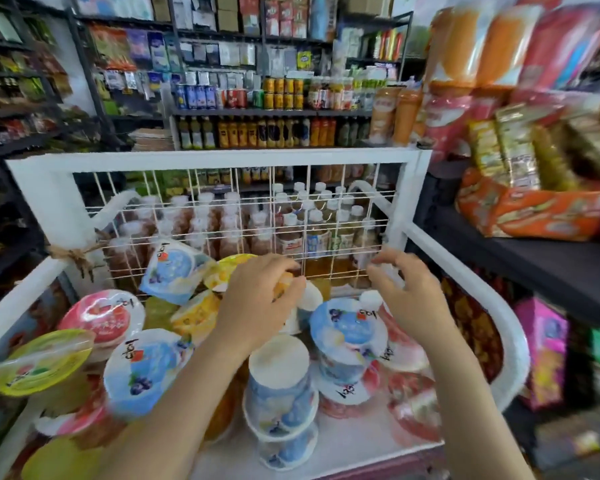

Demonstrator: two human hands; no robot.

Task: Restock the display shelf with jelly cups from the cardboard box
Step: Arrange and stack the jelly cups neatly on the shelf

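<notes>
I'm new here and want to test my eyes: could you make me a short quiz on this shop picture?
1. True or false: the wire grid stands between the jelly cups and the bottles.
2. Which colour is the lid of the cup at far left: A green, B black, C purple?
3. Which hand reaches over an orange cup?

Key:
1. True.
2. A, the green-lidded cup.
3. The left hand; the right hand is by the grid.

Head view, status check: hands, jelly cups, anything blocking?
Left hand grips an orange jelly cup at the wire grid. Right hand pinches a white-capped cup. Jelly cups piled loosely; cardboard box not visible.
</notes>
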